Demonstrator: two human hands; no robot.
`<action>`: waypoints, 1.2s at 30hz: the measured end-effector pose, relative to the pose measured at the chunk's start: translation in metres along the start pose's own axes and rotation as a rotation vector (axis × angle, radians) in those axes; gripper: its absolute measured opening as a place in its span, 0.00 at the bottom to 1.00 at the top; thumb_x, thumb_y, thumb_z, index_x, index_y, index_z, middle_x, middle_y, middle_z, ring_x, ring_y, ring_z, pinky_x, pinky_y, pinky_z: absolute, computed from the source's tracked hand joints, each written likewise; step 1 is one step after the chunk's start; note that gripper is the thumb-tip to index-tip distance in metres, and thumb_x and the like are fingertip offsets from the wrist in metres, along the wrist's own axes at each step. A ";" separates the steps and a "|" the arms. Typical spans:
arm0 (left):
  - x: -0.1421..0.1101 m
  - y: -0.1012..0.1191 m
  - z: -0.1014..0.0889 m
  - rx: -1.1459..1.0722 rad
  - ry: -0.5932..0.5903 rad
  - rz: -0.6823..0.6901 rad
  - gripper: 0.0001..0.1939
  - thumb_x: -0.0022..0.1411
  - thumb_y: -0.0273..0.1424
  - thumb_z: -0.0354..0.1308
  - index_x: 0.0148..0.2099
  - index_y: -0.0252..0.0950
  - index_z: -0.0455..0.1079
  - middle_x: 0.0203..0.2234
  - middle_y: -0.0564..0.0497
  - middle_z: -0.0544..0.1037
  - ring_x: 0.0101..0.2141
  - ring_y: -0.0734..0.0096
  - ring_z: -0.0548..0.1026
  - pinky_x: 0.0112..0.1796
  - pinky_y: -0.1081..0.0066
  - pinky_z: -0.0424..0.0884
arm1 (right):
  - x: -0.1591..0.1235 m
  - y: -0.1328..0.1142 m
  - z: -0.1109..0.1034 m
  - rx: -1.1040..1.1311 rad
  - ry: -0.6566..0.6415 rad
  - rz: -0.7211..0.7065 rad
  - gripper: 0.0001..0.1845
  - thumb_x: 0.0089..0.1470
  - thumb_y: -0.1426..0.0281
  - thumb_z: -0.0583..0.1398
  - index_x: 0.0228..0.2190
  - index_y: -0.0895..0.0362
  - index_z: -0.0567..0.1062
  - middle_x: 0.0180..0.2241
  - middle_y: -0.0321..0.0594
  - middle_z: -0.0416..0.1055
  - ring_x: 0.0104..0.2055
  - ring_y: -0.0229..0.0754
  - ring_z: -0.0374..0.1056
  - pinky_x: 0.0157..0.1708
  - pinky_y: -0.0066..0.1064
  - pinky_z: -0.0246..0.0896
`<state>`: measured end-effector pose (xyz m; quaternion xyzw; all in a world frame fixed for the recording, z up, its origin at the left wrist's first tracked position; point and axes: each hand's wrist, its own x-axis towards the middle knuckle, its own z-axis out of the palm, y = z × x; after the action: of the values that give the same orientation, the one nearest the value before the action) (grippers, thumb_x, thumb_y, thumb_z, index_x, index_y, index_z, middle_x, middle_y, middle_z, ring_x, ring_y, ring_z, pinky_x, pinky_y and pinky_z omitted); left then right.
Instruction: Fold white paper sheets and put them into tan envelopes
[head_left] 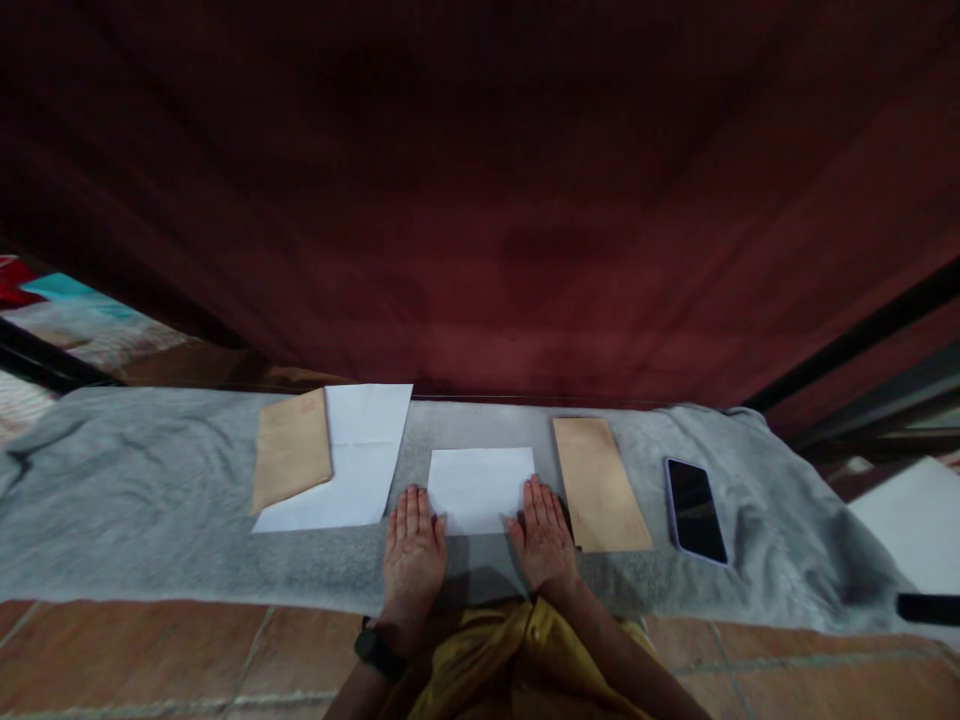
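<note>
A white sheet of paper [481, 490], apparently folded, lies flat on the grey cloth straight in front of me. My left hand [415, 548] rests palm down at its left edge, fingers stretched out and pointing away from me. At the right edge my right hand [544, 535] lies flat in the same way, its fingertips touching or just beside the paper. Both thumbs point inward to the paper's near corners. Close to the right hand is a brown envelope stack [604, 485]. Left of the left hand, a larger white sheet [367, 450] with a crease lies partly under another brown envelope [292, 450].
A grey cloth [150, 500] covers the long narrow surface. A phone [696, 510] lies on it at the right. Behind hangs a dark red curtain [510, 250]. A white object [915, 525] stands at the far right. Tiled floor [135, 655] shows below the front edge.
</note>
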<state>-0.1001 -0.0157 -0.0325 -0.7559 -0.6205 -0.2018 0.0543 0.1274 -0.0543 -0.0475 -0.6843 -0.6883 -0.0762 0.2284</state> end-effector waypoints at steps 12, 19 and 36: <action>0.059 0.049 0.020 -0.097 -0.206 0.401 0.32 0.70 0.24 0.40 0.74 0.28 0.48 0.70 0.38 0.58 0.71 0.60 0.53 0.67 0.55 0.56 | 0.056 -0.025 -0.001 0.184 -0.086 -0.140 0.28 0.72 0.66 0.45 0.69 0.60 0.58 0.68 0.47 0.59 0.72 0.46 0.51 0.69 0.47 0.51; 0.075 0.038 0.030 -0.085 -0.215 0.347 0.29 0.72 0.28 0.40 0.72 0.29 0.55 0.69 0.40 0.61 0.69 0.62 0.57 0.67 0.56 0.56 | 0.073 -0.023 0.029 0.131 -0.020 -0.121 0.25 0.72 0.66 0.48 0.64 0.61 0.67 0.66 0.49 0.64 0.70 0.50 0.57 0.67 0.50 0.54; 0.057 -0.005 0.014 -0.479 -0.086 -0.297 0.26 0.67 0.33 0.50 0.65 0.30 0.66 0.63 0.37 0.70 0.64 0.51 0.67 0.63 0.52 0.64 | 0.066 0.000 0.032 0.013 0.069 0.029 0.31 0.71 0.63 0.49 0.66 0.70 0.61 0.66 0.60 0.62 0.68 0.57 0.57 0.66 0.50 0.52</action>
<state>-0.0931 0.0419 -0.0251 -0.6557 -0.6610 -0.3162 -0.1821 0.1234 0.0188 -0.0486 -0.6896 -0.6706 -0.0919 0.2576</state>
